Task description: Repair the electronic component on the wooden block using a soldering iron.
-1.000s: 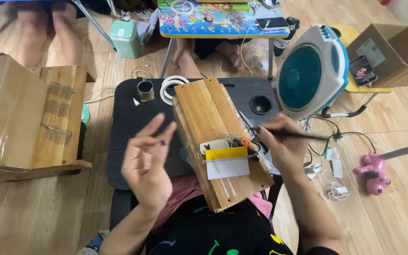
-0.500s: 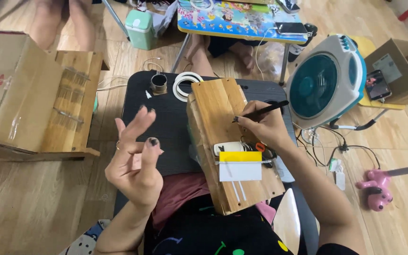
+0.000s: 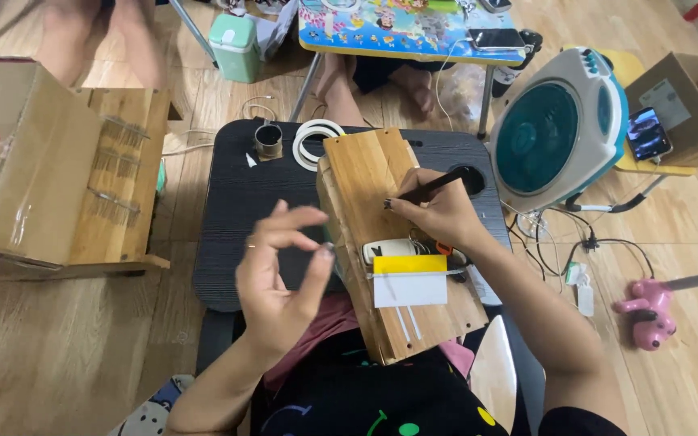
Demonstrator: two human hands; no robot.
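A wooden board (image 3: 365, 173) leans from my lap onto a black low table (image 3: 236, 218). My right hand (image 3: 442, 214) grips a thin black pen-like tool (image 3: 434, 187) with its tip on the board's middle. A yellow and white card (image 3: 409, 281) and a small white device (image 3: 387, 249) lie on the board just below that hand. My left hand (image 3: 280, 278) hovers left of the board, raised, with thumb and fingers curled toward each other. Anything pinched there is too small to make out.
A white tape roll (image 3: 317, 139) and a small metal ring (image 3: 268, 140) sit at the table's far edge. A teal fan (image 3: 555, 133) stands right, with cables and a pink toy (image 3: 648, 316) on the floor. Cardboard boxes (image 3: 10, 153) flank both sides. Another person's feet (image 3: 365, 77) rest beyond the table.
My right hand with the black tool has moved up the board from beside the card to its middle. My left hand's spread fingers have curled in toward the thumb.
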